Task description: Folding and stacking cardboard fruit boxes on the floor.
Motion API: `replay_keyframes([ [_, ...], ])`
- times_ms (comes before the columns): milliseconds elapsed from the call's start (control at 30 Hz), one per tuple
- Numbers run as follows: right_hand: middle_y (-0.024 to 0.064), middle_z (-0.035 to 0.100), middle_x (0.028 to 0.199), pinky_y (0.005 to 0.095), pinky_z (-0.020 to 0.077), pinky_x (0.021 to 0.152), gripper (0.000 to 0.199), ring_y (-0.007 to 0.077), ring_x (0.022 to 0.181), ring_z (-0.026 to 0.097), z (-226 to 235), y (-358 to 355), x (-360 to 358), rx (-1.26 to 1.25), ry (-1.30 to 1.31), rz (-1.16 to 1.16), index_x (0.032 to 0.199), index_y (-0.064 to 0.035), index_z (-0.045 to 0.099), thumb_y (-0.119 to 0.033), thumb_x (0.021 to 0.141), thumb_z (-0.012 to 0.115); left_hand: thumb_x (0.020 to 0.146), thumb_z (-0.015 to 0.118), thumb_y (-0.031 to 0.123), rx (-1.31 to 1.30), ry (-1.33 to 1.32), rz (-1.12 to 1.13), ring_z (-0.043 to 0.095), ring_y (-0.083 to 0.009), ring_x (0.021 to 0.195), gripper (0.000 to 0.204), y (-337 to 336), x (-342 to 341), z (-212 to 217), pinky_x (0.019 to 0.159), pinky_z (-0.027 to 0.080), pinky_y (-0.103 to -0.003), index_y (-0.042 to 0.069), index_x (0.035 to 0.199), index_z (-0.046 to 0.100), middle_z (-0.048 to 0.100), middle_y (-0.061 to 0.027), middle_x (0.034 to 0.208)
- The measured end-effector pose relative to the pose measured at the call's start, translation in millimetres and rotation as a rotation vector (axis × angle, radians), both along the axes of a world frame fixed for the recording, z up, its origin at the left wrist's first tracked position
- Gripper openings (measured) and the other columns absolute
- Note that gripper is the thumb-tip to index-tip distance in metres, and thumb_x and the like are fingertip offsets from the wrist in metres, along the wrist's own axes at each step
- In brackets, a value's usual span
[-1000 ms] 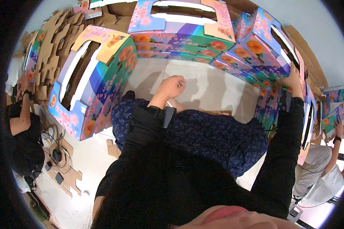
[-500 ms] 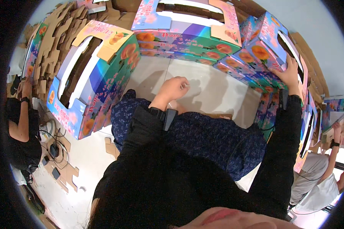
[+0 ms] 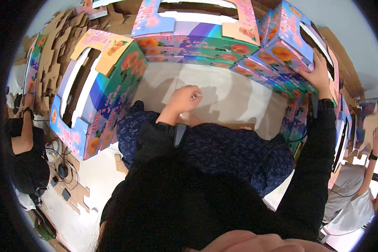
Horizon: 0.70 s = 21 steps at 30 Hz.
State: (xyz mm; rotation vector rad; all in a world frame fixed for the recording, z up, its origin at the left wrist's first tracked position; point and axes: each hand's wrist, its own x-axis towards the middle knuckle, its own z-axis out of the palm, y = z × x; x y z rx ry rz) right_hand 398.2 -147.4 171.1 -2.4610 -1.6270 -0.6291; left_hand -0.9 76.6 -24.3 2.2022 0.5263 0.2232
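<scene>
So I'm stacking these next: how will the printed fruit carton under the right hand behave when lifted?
The carton probably lifts light for its size: its window cut-out shows it hollow. Its cardboard walls look thin, so they may flex under the right hand. Perched tilted on the others, it could tip.

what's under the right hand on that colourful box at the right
The right hand lies flat on the top corner of a fruit-printed carton that sits on a stack of similar cartons. What the carton holds is hidden; only its dark handle opening shows.

Bare pale floor [image 3: 235, 98] open ahead, walled by printed fruit cartons left [image 3: 101, 92], behind [image 3: 193, 33], right [image 3: 285, 46]
</scene>
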Motion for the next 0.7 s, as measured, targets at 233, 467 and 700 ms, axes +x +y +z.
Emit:
replay_keyframes([
  [233,0.0225,0.05,0.126,0.043,0.0381,0.1,0.09,0.0378,0.117,0.047,7.9,3.9,-9.6,-0.032,0.053,0.032,0.131,-0.002,0.049,-0.043,0.058,0.082,0.082,0.064,0.024,0.013,0.061,-0.033,0.064,-0.0255,0.076,0.021,1.0,0.4,-4.4,0.07,0.051,-0.036,0.007,0.094,0.065,0.065,-0.0121,0.084],
  [467,0.0194,0.054,0.113,0.0432,0.0423,0.093,0.09,0.0367,0.107,0.051,-0.6,-2.8,-2.5,0.006,0.038,0.071,0.131,-0.0052,0.05,-0.051,0.059,0.08,0.078,0.065,0.025,-0.027,0.063,-0.017,0.065,-0.0266,0.079,0.022,0.8,1.9,-12.3,0.071,0.051,-0.038,0.011,0.094,0.066,0.066,-0.0109,0.086],
  [700,0.021,0.049,0.132,0.0431,0.0358,0.103,0.089,0.0386,0.122,0.044,6.3,4.8,-11.9,-0.046,0.036,-0.034,0.132,-0.0041,0.049,-0.053,0.063,0.076,0.082,0.066,0.019,-0.046,0.063,-0.038,0.064,-0.0244,0.076,0.021,5.3,-0.1,-16.1,0.068,0.051,-0.035,0.005,0.097,0.065,0.065,-0.0127,0.086],
])
